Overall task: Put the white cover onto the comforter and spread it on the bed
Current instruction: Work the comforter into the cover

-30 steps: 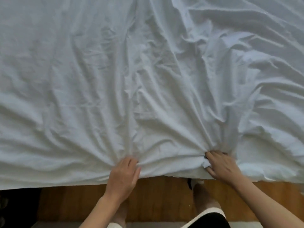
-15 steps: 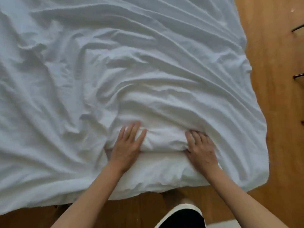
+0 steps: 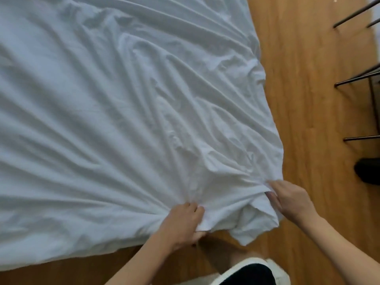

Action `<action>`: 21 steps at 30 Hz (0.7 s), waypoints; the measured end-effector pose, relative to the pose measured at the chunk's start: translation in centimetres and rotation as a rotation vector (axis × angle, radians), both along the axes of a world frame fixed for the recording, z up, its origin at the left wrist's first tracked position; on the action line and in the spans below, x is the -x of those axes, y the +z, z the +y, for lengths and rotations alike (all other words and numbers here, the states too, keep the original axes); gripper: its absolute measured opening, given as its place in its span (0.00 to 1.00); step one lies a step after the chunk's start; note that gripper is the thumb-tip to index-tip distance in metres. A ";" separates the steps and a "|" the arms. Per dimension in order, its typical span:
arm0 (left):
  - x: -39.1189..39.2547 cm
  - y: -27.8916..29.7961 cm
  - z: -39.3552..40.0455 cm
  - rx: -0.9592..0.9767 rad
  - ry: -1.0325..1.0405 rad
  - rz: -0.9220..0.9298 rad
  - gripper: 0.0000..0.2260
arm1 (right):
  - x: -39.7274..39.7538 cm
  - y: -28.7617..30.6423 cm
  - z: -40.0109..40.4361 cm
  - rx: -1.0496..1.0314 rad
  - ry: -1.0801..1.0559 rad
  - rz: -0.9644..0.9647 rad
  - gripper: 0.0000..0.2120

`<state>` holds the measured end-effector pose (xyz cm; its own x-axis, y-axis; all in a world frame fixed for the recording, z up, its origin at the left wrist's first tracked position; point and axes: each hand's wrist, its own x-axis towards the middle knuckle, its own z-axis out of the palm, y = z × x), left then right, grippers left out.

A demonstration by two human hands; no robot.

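The white cover [image 3: 107, 124] lies wrinkled over the bed and fills most of the view. Creases fan out from its near right corner. My left hand [image 3: 183, 225] grips the near edge of the cover, with fingers on top and the thumb under the fabric. My right hand [image 3: 290, 200] grips the bunched corner of the cover at the bed's right side. Between the hands a fold of fabric [image 3: 253, 225] hangs down over the bed's edge. The comforter itself is hidden under the cover.
Wooden floor [image 3: 304, 99] runs along the right side and the near edge of the bed. Dark metal bars of a rack [image 3: 357, 79] stand at the far right, with a dark object [image 3: 368, 170] on the floor below. My legs and dark shorts [image 3: 253, 274] are at the bottom.
Both hands went from pressing flat on the cover to gripping its near edge and right corner. The view has shifted toward the bed's right corner.
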<state>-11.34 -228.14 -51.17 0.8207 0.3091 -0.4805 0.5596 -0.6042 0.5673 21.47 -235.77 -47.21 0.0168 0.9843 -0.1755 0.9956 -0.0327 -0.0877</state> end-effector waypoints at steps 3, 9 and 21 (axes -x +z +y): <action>-0.4 0.1 -0.9 -0.030 0.148 -0.193 0.25 | 1.2 -0.6 1.3 0.030 -0.249 0.120 0.27; -8.3 -0.6 -2.1 -0.111 0.664 -0.281 0.21 | -0.2 -3.8 3.6 -0.081 -0.138 0.265 0.30; -19.4 -1.9 -6.3 -0.408 1.465 0.161 0.23 | -8.1 -6.2 5.8 0.386 -0.970 1.060 0.31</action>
